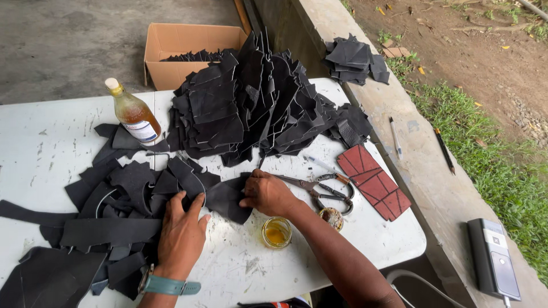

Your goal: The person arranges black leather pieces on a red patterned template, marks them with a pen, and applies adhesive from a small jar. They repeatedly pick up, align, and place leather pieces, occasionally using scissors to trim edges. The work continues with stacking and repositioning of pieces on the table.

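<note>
My left hand (181, 234) lies flat, fingers spread, on scattered black leather pieces (128, 197) on the white table (51, 142). My right hand (267, 194) pinches the edge of one black leather piece (225, 197) lying between both hands. A tall heap of cut black leather (257, 102) rises just behind them. Scissors (322, 188) lie right beside my right hand, and a small open jar of yellow liquid (277, 232) sits under my right forearm's near side.
A bottle of amber liquid (132, 111) stands at the left back. A cardboard box (182, 48) holds more leather. A red leather panel (374, 181) lies at right. On the concrete ledge (434, 188) rest more leather pieces (355, 60), two pens and a phone (494, 256).
</note>
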